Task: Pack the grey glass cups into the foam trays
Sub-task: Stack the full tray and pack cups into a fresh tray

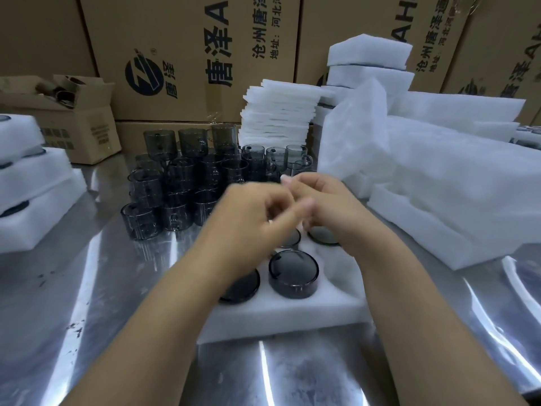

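The left hand (251, 212) and right hand (322, 206) meet fingertip to fingertip, fingers curled. Blur hides whether either holds anything. The forearms converge from 7 and 5 o'clock. Beneath them, toward 6 o'clock, four grey glass cups (293, 272) sit base-up in the foam tray (278, 317), axes vertical. Loose cups (181, 183) stand stacked at 10 o'clock and foam sheets (278, 112) at 12, on the steel table (87, 288).
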